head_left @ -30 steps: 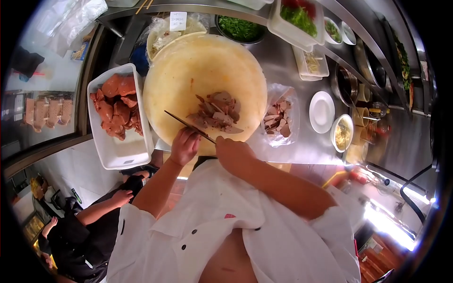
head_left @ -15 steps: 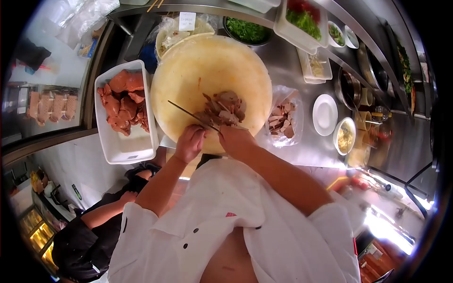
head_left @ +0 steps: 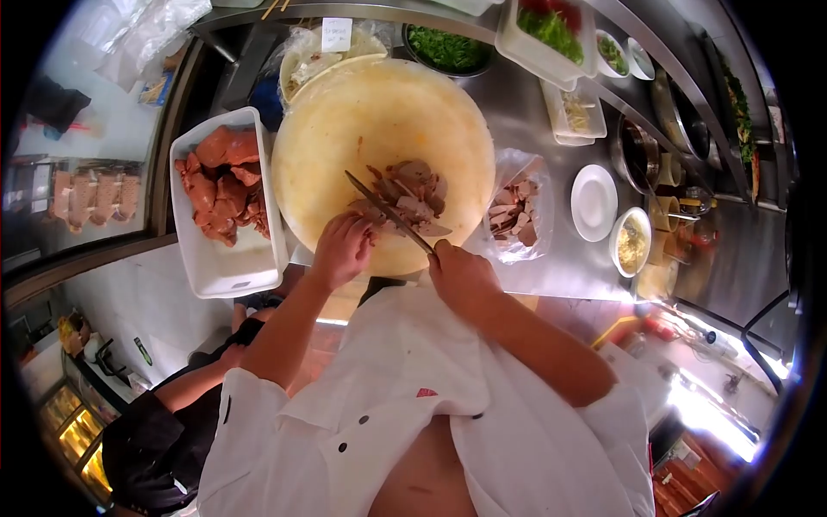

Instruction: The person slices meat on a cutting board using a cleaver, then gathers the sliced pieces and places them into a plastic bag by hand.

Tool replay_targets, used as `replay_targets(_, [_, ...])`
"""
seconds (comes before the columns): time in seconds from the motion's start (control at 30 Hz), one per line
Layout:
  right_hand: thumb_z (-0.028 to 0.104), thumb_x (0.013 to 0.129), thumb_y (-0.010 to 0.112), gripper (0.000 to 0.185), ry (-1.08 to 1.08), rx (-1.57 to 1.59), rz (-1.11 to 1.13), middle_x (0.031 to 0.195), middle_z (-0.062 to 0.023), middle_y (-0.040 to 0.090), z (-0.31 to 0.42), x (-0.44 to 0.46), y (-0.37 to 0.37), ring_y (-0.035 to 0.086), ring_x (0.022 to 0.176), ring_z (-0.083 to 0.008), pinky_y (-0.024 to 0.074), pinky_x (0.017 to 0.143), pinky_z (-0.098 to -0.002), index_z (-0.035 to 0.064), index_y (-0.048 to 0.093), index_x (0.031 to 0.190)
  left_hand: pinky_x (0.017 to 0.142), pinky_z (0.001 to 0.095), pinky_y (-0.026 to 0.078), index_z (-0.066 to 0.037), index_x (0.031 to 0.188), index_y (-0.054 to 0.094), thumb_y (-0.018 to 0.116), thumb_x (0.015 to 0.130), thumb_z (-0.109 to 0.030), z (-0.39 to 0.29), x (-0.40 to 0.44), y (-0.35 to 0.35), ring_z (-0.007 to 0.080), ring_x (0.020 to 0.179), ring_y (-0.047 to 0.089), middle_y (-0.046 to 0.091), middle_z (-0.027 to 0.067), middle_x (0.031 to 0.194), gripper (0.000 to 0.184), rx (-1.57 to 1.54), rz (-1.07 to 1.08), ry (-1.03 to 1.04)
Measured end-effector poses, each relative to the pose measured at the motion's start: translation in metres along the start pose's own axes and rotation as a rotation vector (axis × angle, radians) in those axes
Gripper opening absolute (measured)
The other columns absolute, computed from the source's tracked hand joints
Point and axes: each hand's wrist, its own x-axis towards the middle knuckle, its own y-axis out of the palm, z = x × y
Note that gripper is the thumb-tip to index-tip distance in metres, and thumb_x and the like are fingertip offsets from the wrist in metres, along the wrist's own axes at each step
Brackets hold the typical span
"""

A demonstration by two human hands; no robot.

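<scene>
A round pale chopping block (head_left: 345, 129) carries a heap of greyish-pink liver slices (head_left: 415, 188). My right hand (head_left: 463, 274) is wrapped around the handle of a knife (head_left: 388, 210), at the near right of the block. The blade, seen nearly edge-on, slants up and left across the slices. My left hand (head_left: 345, 248) is at the near left side of the heap, its fingers bent and held together. Its fingertips touch the liver at the heap's left edge; what lies under them is partly hidden.
To the left, a white tub (head_left: 228, 280) holds dark red raw liver (head_left: 226, 194). A plastic bag (head_left: 521, 250) with more slices lies right of the block, near a white plate (head_left: 593, 203) and a bowl (head_left: 631, 244). Another person's dark sleeve (head_left: 142, 439) shows at lower left.
My right hand has moved right and slightly down with the knife, whose blade now crosses the heap more steeply. My left hand has shifted slightly up, its fingers at the slices.
</scene>
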Motion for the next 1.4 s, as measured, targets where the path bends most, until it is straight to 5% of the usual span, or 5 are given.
replay_targets(0.1, [0.029, 0.109, 0.050, 0.026, 0.039, 0.008, 0.053, 0.094, -0.0207, 0.072, 0.006, -0.001, -0.008, 0.072, 0.087, -0.0438, 0.0572, 0.082, -0.0547, 0.0041, 0.055, 0.107, 0.087, 0.0473, 0.055, -0.004, 0.117, 0.061, 0.076, 0.085, -0.006, 0.002, -0.007, -0.008, 0.0373, 0.100, 0.067, 0.071, 0.0151, 0.107, 0.036, 0.024, 0.158, -0.171])
replay_targets(0.4, [0.029, 0.109, 0.050, 0.026, -0.056, 0.050, 0.016, 0.095, -0.0215, 0.073, 0.006, 0.003, 0.011, 0.072, 0.090, -0.0441, 0.0563, 0.084, -0.0556, 0.0036, 0.055, 0.107, 0.077, 0.0405, 0.057, -0.006, 0.119, 0.065, 0.080, 0.089, -0.013, -0.058, -0.012, -0.004, 0.0287, 0.086, 0.069, 0.069, 0.0103, 0.105, 0.034, -0.229, -0.076, -0.737])
replay_targets(0.6, [0.028, 0.109, 0.049, 0.026, -0.039, 0.049, 0.079, 0.097, -0.0215, 0.073, 0.017, 0.006, 0.007, 0.072, 0.091, -0.0447, 0.0561, 0.085, -0.0556, 0.0035, 0.055, 0.108, 0.086, 0.0426, 0.059, -0.005, 0.110, 0.068, 0.075, 0.089, -0.004, -0.019, -0.024, -0.002, 0.0350, 0.101, 0.068, 0.068, 0.0133, 0.114, 0.022, -0.040, -0.070, -0.164])
replay_targets(1.3, [0.010, 0.099, 0.056, 0.023, -0.156, -0.156, 0.107, 0.106, -0.0219, 0.072, 0.026, 0.048, 0.060, 0.075, 0.088, -0.0442, 0.0621, 0.079, -0.0497, -0.0001, 0.052, 0.120, 0.090, 0.0433, 0.058, -0.004, 0.109, 0.071, 0.074, 0.087, -0.002, 0.020, -0.037, 0.009, 0.0343, 0.105, 0.067, 0.069, 0.0120, 0.110, 0.022, 0.094, -0.026, 0.022])
replay_targets(1.4, [0.028, 0.109, 0.050, 0.027, -0.168, -0.118, -0.024, 0.096, -0.0232, 0.074, 0.023, 0.065, 0.076, 0.073, 0.087, -0.0444, 0.0603, 0.080, -0.0541, 0.0015, 0.053, 0.112, 0.090, 0.0433, 0.058, -0.004, 0.108, 0.071, 0.074, 0.088, -0.003, 0.020, -0.036, 0.012, 0.0339, 0.104, 0.067, 0.069, 0.0114, 0.110, 0.020, 0.070, -0.062, 0.013])
